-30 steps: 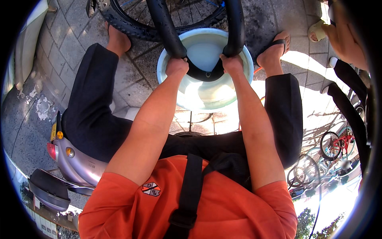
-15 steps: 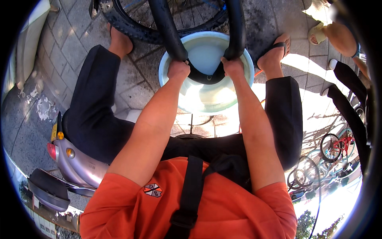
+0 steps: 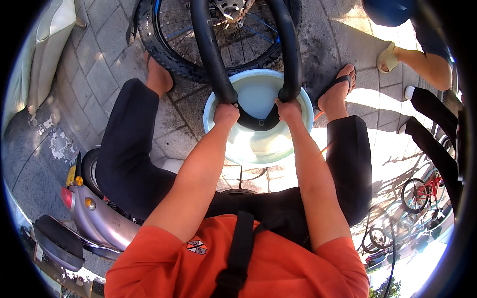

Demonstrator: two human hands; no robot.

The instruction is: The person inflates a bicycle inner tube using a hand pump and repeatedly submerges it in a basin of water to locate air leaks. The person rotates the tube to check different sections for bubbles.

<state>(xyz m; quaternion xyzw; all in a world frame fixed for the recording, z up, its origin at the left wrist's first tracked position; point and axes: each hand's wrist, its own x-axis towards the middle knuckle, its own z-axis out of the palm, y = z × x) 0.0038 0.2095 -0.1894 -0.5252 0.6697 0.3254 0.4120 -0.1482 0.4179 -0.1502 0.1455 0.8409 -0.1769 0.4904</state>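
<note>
Here, my left hand (image 3: 227,114) and right hand (image 3: 289,110) are clenched around a fat, black rubber inner tube (image 3: 210,54), its lower bend inside a round, pale-blue plastic basin (image 3: 263,155); just beyond is a knobbly, black-tyred bicycle wheel (image 3: 171,63), and far right, a red-framed bicycle (image 3: 428,189).

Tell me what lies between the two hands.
Between the left hand and the right hand, the head view shows a curved stretch of black inner tube, seen against the pale blue basin.
</note>
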